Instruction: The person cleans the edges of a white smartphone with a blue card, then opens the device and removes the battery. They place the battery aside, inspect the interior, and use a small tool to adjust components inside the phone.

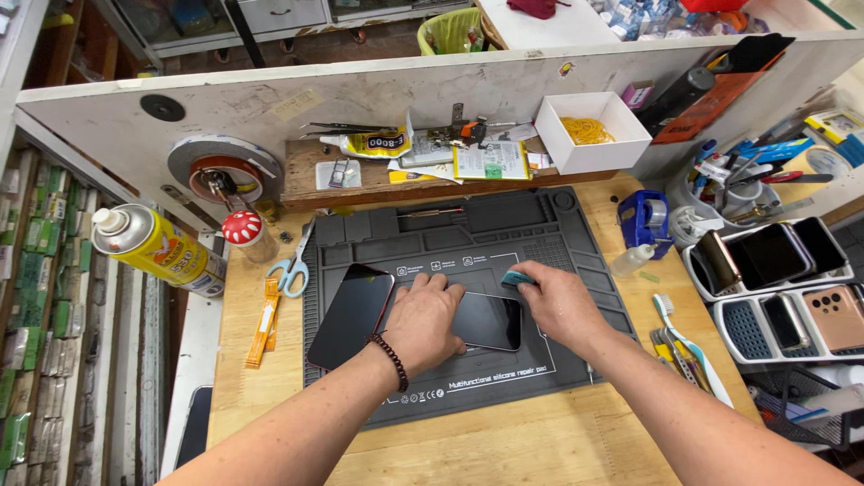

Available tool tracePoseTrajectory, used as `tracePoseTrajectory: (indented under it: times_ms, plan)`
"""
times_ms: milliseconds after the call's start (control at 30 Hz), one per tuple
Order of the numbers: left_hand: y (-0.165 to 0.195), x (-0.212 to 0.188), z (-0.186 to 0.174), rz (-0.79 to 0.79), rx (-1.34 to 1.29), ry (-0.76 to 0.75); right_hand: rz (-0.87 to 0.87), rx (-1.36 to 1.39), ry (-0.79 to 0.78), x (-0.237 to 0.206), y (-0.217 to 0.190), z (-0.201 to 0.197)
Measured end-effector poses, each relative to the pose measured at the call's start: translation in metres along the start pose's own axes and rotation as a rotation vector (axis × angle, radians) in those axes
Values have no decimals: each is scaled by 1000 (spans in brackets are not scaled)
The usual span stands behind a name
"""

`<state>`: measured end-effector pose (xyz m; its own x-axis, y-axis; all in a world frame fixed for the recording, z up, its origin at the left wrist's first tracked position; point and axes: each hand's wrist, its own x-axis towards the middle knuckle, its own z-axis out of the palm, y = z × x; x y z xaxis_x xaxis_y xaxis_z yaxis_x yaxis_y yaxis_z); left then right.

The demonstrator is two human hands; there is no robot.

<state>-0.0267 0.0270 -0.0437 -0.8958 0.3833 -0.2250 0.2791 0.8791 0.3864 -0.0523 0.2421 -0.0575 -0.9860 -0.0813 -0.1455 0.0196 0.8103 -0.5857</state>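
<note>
**Black phone pinned flat on a grey repair mat**

Grey silicone mat lies on the wooden surface. Left hand, fingers spread open, presses flat on the dark phone at the mat's centre. Right hand is closed around a small teal tool at the phone's upper right corner. A second dark panel rests just left of the left hand. Scissors lie beyond the mat's left edge; a yellow spray can stands farther left.

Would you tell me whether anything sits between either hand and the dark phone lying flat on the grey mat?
Nothing visible does. The left hand presses directly on the phone, and the right hand, pinching a small teal tool, rests at its upper right corner.
</note>
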Motion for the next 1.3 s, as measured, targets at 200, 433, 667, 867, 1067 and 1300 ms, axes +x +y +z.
tracePoseTrajectory:
  times_ms: [200,433,667,867,1067,1300]
  plan:
    - [8,-1,2,-21,-23,60,37,-79,-82,-3,-7,-9]
    - [15,-14,-19,-23,-54,73,-20,-32,-84,-14,-28,-25]
    - [26,-15,-27,-30,-57,74,39,-45,-105,-17,-30,-38]
    - [24,-12,-42,-21,-32,56,-43,-27,-71,-9,-39,-46]
    - [12,-11,-20,-20,4,71,-129,-75,-112,10,-22,-22]
    - [13,8,-26,-6,5,144,-380,-71,-73,42,-6,-31]
